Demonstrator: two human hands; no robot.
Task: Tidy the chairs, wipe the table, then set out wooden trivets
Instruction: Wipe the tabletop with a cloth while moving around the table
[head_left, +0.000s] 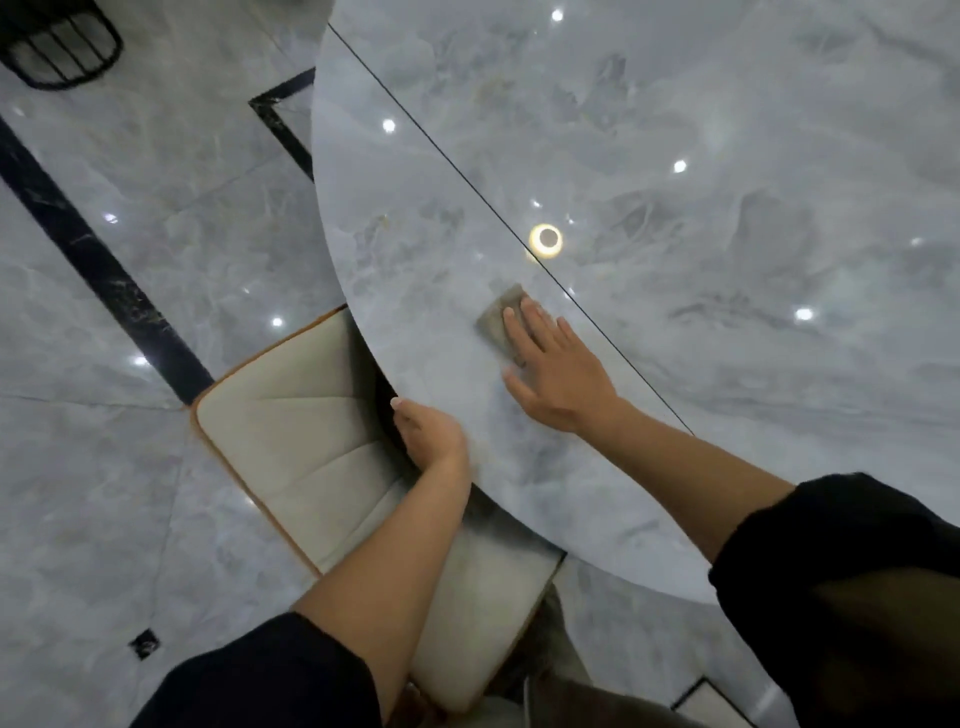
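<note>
A glossy grey marble table fills the upper right. My right hand lies flat with straight fingers on a small grey-brown cloth, pressing it onto the tabletop near the left rim. My left hand curls its fingers over the table's edge and grips it. Below that edge stands a cream padded chair with orange piping, its seat partly under the table. No wooden trivets are in view.
Grey marble floor tiles with black inlay strips spread to the left. A black wire-frame object sits at the top left corner. A thin dark seam runs diagonally across the tabletop.
</note>
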